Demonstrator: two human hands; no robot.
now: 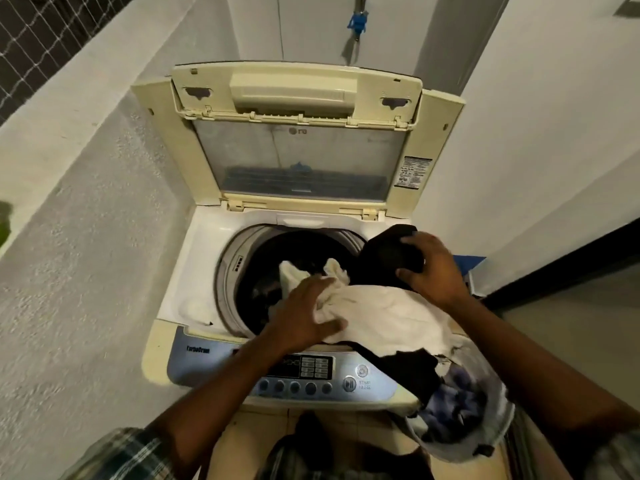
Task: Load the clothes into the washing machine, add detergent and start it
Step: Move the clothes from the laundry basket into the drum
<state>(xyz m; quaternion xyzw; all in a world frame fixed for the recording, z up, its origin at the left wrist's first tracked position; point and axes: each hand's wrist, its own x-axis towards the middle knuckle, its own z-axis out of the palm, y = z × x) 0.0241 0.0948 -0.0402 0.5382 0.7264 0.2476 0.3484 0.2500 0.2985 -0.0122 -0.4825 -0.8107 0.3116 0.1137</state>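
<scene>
Head view: top-loading washer (194, 306), lid (298, 133) propped upright at the back edge, drum (263, 268) open and dark, some cloth already visible deep inside. A bundle of clothes lies across the washer's front-right corner, half over the drum's rim, half spilling over the control panel (304, 372). White cloth (391, 313) on top; its long axis runs from the front-right corner toward the drum's centre, leading end already hanging past the rim. Left hand (308, 313) lies on the white cloth's drum-side end, fingers spread and curled into the fabric, gripping it. Right hand (433, 268) sits farther back, at the drum's right rim, fingers clamped over a black garment (388, 254). More dark and blue-patterned cloth (457, 393) trails off the front-right corner, unheld. Judgement: loading under way; the drum lies left and below both hands, so the bundle wants pushing leftward and down, the left hand being nearer the opening. No detergent in view; the start button (349, 383) is uncovered.
</scene>
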